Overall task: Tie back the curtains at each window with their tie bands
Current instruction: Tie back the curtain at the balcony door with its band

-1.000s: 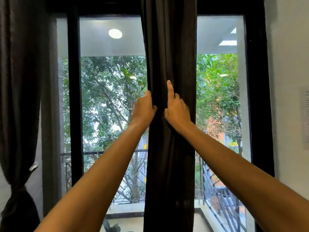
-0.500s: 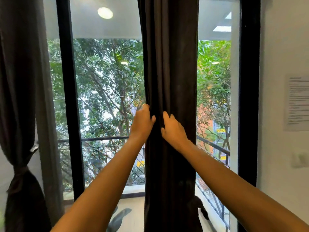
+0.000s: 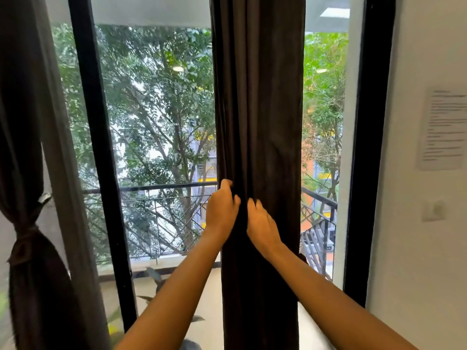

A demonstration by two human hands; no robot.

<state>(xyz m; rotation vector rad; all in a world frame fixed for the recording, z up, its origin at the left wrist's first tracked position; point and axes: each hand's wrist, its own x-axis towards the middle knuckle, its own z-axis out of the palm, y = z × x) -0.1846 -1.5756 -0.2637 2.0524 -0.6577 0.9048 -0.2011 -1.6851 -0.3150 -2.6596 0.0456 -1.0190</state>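
Both hands work the dark middle curtain [image 3: 260, 97]. The left hand [image 3: 222, 210] curls its fingers round the cloth's left edge and grips it at the height of the balcony rail [image 3: 151, 186]. The right hand [image 3: 262, 224] lies just beside it on the front folds with its fingertips sunk in; whether it pinches a fold or only presses, I cannot tell. This curtain hangs straight and untied between the panes, and its tie band is not in view. The left curtain [image 3: 22, 147] is already cinched by its band [image 3: 25, 239]. To gather well, both hands should probably sweep every pleat into one tight bundle at that height, leaving no folds outside.
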